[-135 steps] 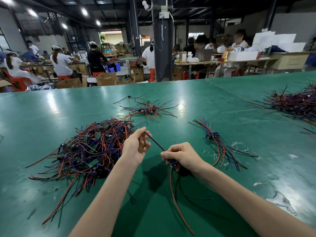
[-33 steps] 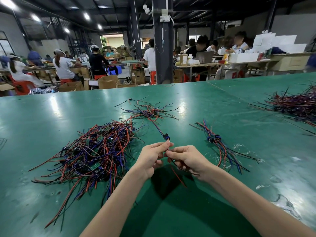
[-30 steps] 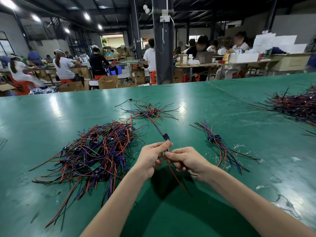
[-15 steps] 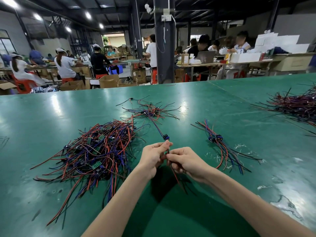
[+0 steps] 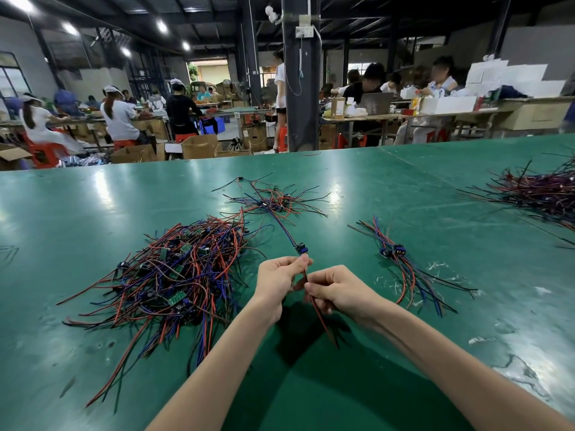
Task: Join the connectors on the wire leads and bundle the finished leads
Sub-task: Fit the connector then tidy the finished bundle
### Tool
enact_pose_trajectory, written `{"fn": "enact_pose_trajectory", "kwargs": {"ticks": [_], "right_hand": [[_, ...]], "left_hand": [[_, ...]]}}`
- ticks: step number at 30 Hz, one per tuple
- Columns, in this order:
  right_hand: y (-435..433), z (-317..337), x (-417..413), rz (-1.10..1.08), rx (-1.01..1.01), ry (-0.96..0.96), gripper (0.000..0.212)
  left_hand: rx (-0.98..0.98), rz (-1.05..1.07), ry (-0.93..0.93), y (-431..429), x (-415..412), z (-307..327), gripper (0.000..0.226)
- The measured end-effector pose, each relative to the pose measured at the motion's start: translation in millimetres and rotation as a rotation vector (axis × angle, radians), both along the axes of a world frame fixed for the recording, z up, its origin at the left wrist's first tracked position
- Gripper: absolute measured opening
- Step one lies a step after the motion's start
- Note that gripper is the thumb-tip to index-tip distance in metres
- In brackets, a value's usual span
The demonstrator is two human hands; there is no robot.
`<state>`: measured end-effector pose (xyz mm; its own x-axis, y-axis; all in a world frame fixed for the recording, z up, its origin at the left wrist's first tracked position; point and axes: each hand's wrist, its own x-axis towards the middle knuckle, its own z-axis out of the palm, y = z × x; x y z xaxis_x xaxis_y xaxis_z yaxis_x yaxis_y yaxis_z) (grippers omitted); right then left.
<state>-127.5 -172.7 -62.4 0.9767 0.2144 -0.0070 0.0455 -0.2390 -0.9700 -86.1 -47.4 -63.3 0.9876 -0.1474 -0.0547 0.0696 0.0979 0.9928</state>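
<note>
**Hands above the tabletop (image 5: 93,213).** The left hand (image 5: 278,283) is pinching, fingers curled, the blue lead (image 5: 280,227) just below its blue connector (image 5: 301,249). The right hand (image 5: 340,290) is gripping the red-and-black lead (image 5: 322,320) beside it. The blue lead is running into the small tangle (image 5: 273,202), so pulling is risking dragging neighbours. A skewed push is risking the 2 halves seating only partly.

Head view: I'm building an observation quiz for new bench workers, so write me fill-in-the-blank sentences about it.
1. The table is ____.
2. The largest wire pile lies ____ of the left hand.
3. The lead pinched by the left hand and right hand carries a ____ connector.
Missing: green; left; blue.
</note>
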Motion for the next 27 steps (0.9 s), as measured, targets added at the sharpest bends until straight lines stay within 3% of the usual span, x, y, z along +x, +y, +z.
{"fn": "enact_pose_trajectory", "kwargs": {"ticks": [4, 14, 20, 27], "right_hand": [[5, -1, -3, -0.023, -0.028, 0.015, 0.022], [3, 6, -12, 0.193, -0.096, 0.027, 0.017], [12, 3, -14, 0.238, 0.104, 0.189, 0.017], [4, 1, -3, 0.048, 0.601, 0.717, 0.019]], "left_hand": [[0.063, 0.079, -0.062, 3, 5, -4, 0.014], [0.103, 0.157, -0.148, 9, 18, -15, 0.017], [0.089, 0.22, -0.125, 18, 23, -15, 0.015], [-0.014, 0.294, -0.126, 17, 22, -5, 0.015]]}}
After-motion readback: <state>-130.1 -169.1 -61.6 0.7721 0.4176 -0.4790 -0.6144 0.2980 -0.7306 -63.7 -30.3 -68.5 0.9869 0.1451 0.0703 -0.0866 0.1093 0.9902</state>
